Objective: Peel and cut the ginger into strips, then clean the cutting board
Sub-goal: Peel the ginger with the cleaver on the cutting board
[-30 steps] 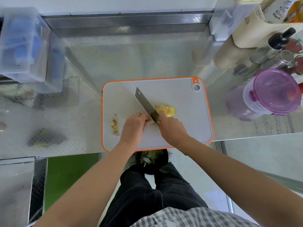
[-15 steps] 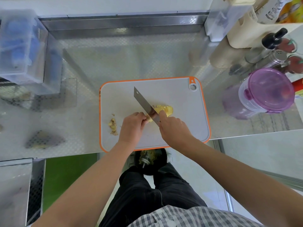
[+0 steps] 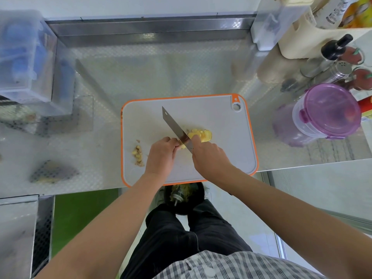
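Risk: rectangular steel cleaver blade (image 3: 173, 125) sitting just beside left hand (image 3: 161, 156) knuckles; yellow ginger nub (image 3: 182, 146) possibly slipping, edge nicking finger. Left grip curling, pinching nub on smooth grey orange-rimmed plastic cutting board (image 3: 221, 117); right hand (image 3: 209, 156) grip wrapping round handle; thin glossy ginger slices (image 3: 201, 134) fanning right of blade; fibrous peel scraps (image 3: 137, 156) lying left.

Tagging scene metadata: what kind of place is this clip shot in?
Likely a kitchen prep counter, possibly commercial: a stainless steel worktop, an orange-rimmed cutting board with ginger under a cleaver, and a dark-capped bottle and metal shaker at the right.
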The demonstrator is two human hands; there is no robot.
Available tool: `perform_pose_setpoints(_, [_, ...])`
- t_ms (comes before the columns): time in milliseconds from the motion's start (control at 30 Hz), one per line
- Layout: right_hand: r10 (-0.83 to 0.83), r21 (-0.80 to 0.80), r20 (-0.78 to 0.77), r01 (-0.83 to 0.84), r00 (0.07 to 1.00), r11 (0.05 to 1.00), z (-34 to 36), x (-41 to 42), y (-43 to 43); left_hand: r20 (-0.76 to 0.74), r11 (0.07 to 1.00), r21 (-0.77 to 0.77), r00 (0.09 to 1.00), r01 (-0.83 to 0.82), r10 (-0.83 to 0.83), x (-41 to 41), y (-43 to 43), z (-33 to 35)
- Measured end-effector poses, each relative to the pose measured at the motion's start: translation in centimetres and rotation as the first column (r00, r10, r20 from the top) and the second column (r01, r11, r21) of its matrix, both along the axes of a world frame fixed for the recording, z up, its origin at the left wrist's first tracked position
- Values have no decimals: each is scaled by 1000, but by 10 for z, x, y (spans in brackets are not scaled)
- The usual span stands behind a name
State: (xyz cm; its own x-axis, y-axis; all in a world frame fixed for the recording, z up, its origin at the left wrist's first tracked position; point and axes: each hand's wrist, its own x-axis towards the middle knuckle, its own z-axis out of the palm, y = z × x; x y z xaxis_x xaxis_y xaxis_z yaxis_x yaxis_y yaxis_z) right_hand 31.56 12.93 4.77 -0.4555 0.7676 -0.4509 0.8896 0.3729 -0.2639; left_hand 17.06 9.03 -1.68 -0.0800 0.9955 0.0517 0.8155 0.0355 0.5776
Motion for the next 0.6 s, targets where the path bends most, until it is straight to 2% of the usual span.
perform_pose_setpoints(200, [-34, -54, -69, 31, 997, 998, -5, -13, 10, 15, 999, -16, 999, -39, 40, -3, 0, -3])
perform_pose_setpoints(433, [10, 10, 21, -11, 1000, 1000, -4, -1, -3, 19, 1000, -4, 1000, -5, 5, -3, -1, 0])
perform_pose_setpoints(600, [-15, -22, -24, 14, 1000, 1000, -11, -15, 9, 32, 1000, 14, 999, -12, 11, -1, 2, 0])
